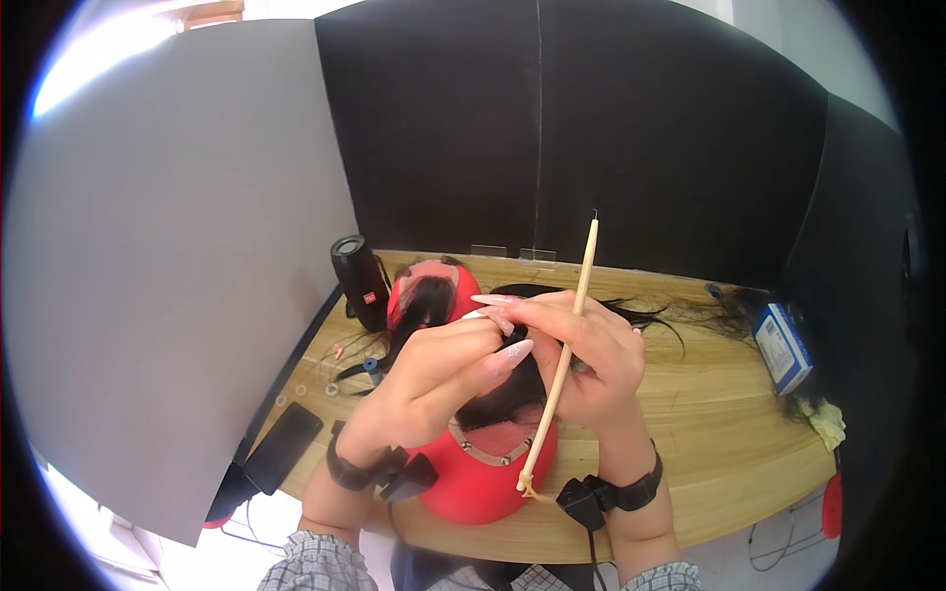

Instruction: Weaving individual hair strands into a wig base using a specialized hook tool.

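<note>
Seen through the head camera, where straight edges bow toward a dark round rim, two bare hands meet close together at the centre. My right hand (603, 360) is closed around a pale, smooth wooden stick (584, 266), slim as a pencil, which slants across it; a fine metal hook tips its upper end, and something thin and yellowish is tied at its lower end. My left hand (434, 372) is curled beside it, fingertips drawn narrow and almost touching the right hand's; I cannot tell whether it pinches anything. Both have long, glossy, pale pink nails.

Directly below the grip sits a glossy red rounded form (478, 488), bearing pinkish mesh (508, 439) edged by a tan band with small metal studs. Dark, silky hair (493, 406) lies on the mesh, right under the fingers. Beyond the grip, slightly left, stands a second red form (467, 293), also with mesh and hair; farther left is a black cylindrical speaker (357, 281). Well to the right are wispy loose hair (734, 317), a blue-and-white box (783, 350) and a crumpled yellowish piece (826, 426), on a wood-grain table (709, 443).

My hands hide the point where fingers and strands meet, and both sleeves are cut off below. The speaker carries a red badge and the box a printed label; the box's print is too small for me to read.
</note>
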Demonstrator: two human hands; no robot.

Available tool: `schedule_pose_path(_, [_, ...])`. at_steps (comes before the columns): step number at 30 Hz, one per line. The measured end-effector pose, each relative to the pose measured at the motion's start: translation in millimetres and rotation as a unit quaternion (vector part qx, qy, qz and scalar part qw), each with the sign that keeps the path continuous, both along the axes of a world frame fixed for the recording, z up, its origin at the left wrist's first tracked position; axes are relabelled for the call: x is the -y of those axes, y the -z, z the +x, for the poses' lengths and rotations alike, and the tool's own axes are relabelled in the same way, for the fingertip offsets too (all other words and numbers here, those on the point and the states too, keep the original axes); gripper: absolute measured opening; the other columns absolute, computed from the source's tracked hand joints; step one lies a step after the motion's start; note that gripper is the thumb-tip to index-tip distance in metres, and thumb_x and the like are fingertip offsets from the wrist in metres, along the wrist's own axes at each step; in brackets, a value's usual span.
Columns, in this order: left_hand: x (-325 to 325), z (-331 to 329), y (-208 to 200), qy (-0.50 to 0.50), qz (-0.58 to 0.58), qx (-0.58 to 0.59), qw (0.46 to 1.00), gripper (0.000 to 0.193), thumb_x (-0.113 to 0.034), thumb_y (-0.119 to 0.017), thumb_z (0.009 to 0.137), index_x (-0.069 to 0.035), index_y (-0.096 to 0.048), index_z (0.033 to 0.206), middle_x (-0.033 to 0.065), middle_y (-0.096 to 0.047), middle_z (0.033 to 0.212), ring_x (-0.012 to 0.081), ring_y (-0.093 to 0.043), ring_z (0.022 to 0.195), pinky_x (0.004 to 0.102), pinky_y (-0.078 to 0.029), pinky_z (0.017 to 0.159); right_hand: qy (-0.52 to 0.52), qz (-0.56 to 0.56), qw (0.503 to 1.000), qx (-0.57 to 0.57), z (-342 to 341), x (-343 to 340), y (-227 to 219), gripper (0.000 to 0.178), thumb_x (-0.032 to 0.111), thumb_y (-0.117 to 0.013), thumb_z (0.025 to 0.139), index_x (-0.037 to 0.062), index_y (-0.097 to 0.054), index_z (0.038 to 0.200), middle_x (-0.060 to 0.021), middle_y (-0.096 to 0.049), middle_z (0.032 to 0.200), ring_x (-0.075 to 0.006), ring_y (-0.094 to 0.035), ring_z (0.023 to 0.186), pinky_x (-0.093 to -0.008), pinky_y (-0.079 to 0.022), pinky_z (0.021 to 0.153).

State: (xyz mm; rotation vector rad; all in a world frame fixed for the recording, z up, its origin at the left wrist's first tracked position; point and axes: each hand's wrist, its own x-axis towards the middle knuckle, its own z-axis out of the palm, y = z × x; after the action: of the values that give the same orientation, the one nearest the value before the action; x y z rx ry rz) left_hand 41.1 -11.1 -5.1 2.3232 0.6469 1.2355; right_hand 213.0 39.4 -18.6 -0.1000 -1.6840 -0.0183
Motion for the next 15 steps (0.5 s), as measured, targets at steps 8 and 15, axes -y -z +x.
schedule_pose_path(8, [-2.1,2.4,1.5,-0.047,0.059,-0.048,0.996,0.025,-0.005,-0.047,0.089,0.007,-0.059,0.107,0.0124,-0.041,0.072,0.0266,-0.042,0.068,0.0332,-0.039,0.064,0.005,0.005,1.000,0.002,-1.0,-1.2,2.4,0.036,-0.010,-0.065,0.067,0.0017,-0.068,0.100,-0.0120,-0.069,0.086,-0.0256,-0.067,0.075,-0.0320,-0.055,0.064])
schedule_pose_path(15, [-6.5,3.2,4.9,-0.053,0.168,-0.060,0.982,0.024,-0.006,-0.047,0.089,0.006,-0.061,0.103,0.0149,-0.044,0.075,0.0344,-0.050,0.081,0.0425,-0.041,0.084,-0.038,-0.056,0.997,-0.024,-1.0,3.4,2.1,0.034,-0.010,-0.067,0.069,0.0010,-0.067,0.101,-0.0118,-0.070,0.090,-0.0234,-0.068,0.076,-0.0303,-0.055,0.068])
